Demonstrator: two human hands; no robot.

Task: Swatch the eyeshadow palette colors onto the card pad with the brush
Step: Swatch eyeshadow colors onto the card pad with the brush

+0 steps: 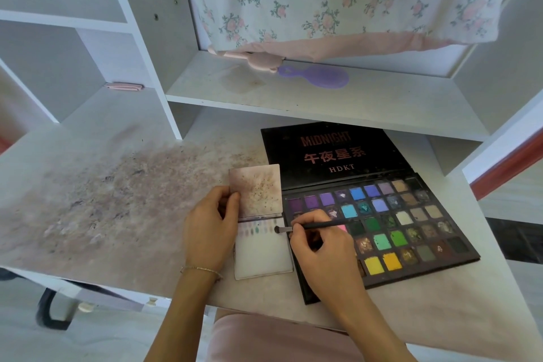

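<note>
On the stained white counter (123,185) before us, we have a small card pad (263,256) lying just left of an open eyeshadow palette (411,232), their edges touching or nearly so. We keep them side by side, we judge, so the brush (311,226) travels only a short way between pan and paper.

Our left hand (210,229) lies at the pad's left edge, its fingers (232,200) curled over and pinching the soiled cover (255,191), which is flipped up and back; this seems meant to hold the cover clear and keep the pad from sliding under the strokes. Our right hand (320,244) grips the thin dark brush like a pencil, fingers clamped together round the handle, with the heel of the hand over the palette's near-left pans. The bristle tip rests on or just above the right end of a row of faint swatches, mostly pale mauve with one green, near the page's top. Most of the page below is bare, so we judge the swatching is at an early stage.

Several things stay unclear. We cannot tell whether the bristles truly touch the paper, nor what colour they carry. Our right hand hides some pans. A shelf (323,97) shades the palette lid's far edge. Higher up, a floral cloth (338,3) partly covers a pink object beside a purple hairbrush (320,77).
</note>
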